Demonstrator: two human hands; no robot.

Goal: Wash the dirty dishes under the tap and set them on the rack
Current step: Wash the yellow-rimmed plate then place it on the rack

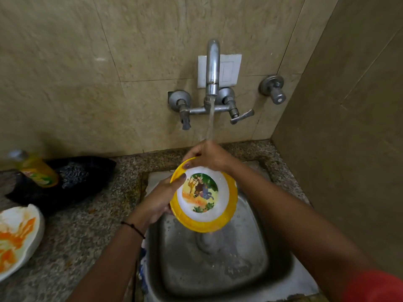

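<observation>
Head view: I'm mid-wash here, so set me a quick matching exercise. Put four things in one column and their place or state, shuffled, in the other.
Things:
1 bowl
2 white plate
3 soap bottle
4 tap

Place or state:
A yellow, at the far left of the counter
B running water
C held by the left hand and right hand over the sink
D smeared with orange

Pairs: 1-C, 2-D, 3-A, 4-B
</observation>
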